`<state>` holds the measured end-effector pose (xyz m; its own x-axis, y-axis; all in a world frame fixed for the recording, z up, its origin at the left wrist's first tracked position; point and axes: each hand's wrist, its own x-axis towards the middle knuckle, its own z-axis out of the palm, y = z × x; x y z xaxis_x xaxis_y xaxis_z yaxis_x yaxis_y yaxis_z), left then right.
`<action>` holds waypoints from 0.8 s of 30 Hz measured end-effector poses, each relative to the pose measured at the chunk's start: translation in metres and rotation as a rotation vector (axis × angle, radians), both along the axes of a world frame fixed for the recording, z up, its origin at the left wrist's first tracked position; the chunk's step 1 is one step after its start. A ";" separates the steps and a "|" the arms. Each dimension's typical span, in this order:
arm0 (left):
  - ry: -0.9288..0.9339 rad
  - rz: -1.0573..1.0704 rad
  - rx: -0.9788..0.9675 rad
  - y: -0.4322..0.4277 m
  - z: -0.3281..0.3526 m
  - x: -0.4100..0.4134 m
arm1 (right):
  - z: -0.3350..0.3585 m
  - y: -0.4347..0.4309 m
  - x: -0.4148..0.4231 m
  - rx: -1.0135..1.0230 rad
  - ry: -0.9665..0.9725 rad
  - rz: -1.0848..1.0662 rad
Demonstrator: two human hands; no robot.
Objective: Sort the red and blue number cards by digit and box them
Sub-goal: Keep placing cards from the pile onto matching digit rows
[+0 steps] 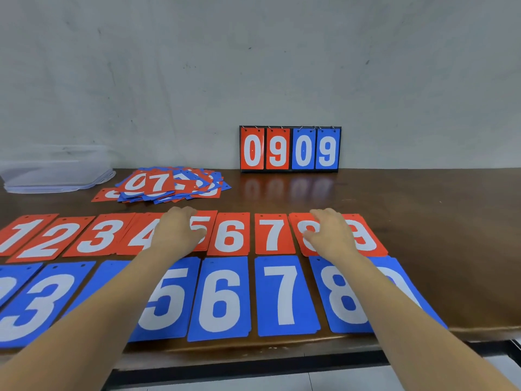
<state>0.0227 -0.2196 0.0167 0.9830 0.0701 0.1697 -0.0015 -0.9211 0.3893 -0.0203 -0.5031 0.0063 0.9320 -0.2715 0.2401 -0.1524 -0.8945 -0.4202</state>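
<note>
Left hand (179, 230), right hand (329, 232) extended forward, palms down, fingers relaxed

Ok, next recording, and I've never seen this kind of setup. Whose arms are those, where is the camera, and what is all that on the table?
There is no machine here. A person wears one wide-angle camera on the head, which looks down at their own bare arms. The left hand rests on the red 5 cards and the right hand on the red 8 cards; neither lifts anything. On the brown table lie a red row of cards, 1 to 9, and a blue row nearer the person. Behind them sit an unsorted pile, a clear plastic box and a flip scoreboard showing 0909.
</note>
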 end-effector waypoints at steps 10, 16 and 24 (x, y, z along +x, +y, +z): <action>0.081 -0.143 0.005 0.023 0.009 0.012 | 0.016 0.070 0.032 0.050 0.035 0.191; 0.088 -0.135 0.006 0.073 0.012 0.045 | 0.025 0.123 0.072 0.031 0.071 0.234; 0.061 -0.131 0.031 0.169 0.007 0.112 | 0.019 0.201 0.142 0.023 0.116 0.261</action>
<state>0.1352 -0.0509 0.0240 0.9920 -0.0638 0.1090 -0.0995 -0.9262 0.3637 0.1217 -0.3020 0.0250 0.9920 -0.0234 0.1242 0.0331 -0.9002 -0.4343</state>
